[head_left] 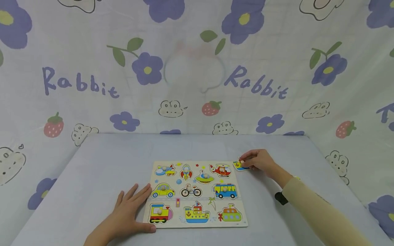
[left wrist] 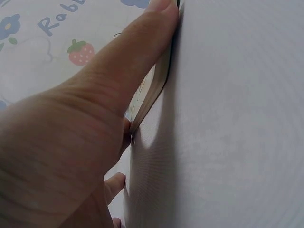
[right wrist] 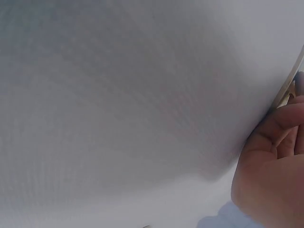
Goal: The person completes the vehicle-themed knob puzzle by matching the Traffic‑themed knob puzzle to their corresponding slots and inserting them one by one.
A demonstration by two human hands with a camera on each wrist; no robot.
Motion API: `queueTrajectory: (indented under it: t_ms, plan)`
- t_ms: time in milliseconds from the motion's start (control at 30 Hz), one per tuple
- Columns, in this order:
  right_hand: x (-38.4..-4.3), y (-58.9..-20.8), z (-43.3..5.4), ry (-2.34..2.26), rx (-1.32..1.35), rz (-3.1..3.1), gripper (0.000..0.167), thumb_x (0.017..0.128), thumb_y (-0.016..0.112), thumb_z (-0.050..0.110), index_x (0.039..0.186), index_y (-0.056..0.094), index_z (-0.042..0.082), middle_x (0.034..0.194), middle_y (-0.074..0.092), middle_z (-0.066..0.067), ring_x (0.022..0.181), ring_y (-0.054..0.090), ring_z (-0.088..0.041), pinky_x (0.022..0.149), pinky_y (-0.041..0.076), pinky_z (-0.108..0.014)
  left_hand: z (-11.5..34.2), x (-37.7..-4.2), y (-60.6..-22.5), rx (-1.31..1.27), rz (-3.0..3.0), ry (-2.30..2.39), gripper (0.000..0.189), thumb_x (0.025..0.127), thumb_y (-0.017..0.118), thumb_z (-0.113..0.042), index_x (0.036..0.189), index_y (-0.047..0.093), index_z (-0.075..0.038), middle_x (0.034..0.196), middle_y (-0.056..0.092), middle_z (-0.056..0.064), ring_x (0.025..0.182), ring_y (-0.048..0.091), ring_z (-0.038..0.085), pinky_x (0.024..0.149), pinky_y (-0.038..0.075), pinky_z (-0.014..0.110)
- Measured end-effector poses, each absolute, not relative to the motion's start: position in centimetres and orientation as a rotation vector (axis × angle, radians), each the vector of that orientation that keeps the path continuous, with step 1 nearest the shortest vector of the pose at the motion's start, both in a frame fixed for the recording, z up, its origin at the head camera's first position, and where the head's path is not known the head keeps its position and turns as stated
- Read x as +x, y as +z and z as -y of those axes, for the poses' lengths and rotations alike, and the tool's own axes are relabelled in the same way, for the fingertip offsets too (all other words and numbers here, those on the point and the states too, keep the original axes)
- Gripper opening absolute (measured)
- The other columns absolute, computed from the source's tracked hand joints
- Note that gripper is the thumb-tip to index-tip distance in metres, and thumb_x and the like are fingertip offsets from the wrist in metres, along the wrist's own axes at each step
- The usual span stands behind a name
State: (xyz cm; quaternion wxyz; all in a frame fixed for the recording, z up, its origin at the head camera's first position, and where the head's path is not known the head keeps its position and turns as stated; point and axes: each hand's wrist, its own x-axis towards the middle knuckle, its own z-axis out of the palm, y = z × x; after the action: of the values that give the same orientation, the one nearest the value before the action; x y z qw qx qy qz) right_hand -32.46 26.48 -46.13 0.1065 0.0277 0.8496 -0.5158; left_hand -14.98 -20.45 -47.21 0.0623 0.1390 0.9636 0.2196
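A wooden knob puzzle board [head_left: 215, 223] with vehicle pictures lies flat on the table. My left hand [head_left: 129, 212] rests at its left side, fingers spread, thumb along the near left corner. In the left wrist view the thumb [left wrist: 142, 47] lies against the board's edge. Just off the board's far right corner, my right hand [head_left: 261, 162] pinches a ship puzzle piece [head_left: 237, 165], yellow and blue with an anchor. The ship picture [head_left: 197, 215] and submarine picture [head_left: 232, 215] on the board show no knobs; knobs show on the airplane, car, bus and train pieces.
A white cloth covers the table [head_left: 101, 164], and a patterned curtain [head_left: 191, 85] hangs behind it. Beside the right forearm lies a dark object [head_left: 280, 198]. A small yellow bit [head_left: 297, 177] peeks out past the sleeve [head_left: 314, 205].
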Motion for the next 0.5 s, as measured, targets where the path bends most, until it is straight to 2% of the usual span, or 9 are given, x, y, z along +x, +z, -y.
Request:
queueTrajectory:
  t_ms: [167, 300, 500]
  plan:
    - [-32.49, -46.02, -26.26, -1.494, 0.167, -2.512, 0.029, 0.076, 0.085, 0.012, 0.103, 0.076, 0.007, 0.099, 0.073, -0.003, 0.075, 0.054, -0.018, 0.058, 0.040, -0.027, 20.60, -14.87, -47.38, 0.443, -2.922, 0.673, 0.123, 0.054, 0.072, -0.082, 0.153, 0.038, -0.018, 0.159, 0.029, -0.005, 0.146, 0.009, 0.036, 0.108, -0.004, 0.069]
    - [-32.54, -45.96, -26.21, -1.476, 0.209, -2.517, 0.028, 0.076, 0.085, 0.012, 0.103, 0.077, 0.008, 0.098, 0.073, -0.002, 0.072, 0.052, -0.019, 0.055, 0.036, -0.028, 20.67, -14.84, -47.42, 0.448, -2.929, 0.670, 0.123, 0.054, 0.073, -0.082, 0.153, 0.039, -0.017, 0.159, 0.029, -0.005, 0.146, 0.009, 0.036, 0.108, -0.003, 0.069]
    - [-32.43, -45.94, -26.23, -1.463, 0.214, -2.528, 0.027, 0.076, 0.085, 0.013, 0.102, 0.077, 0.008, 0.098, 0.073, -0.003, 0.066, 0.049, -0.017, 0.053, 0.036, -0.027, 20.58, -14.96, -47.28, 0.431, -2.922, 0.663, 0.123, 0.054, 0.075, -0.080, 0.152, 0.039, -0.017, 0.159, 0.029, -0.004, 0.146, 0.009, 0.037, 0.108, -0.004, 0.069]
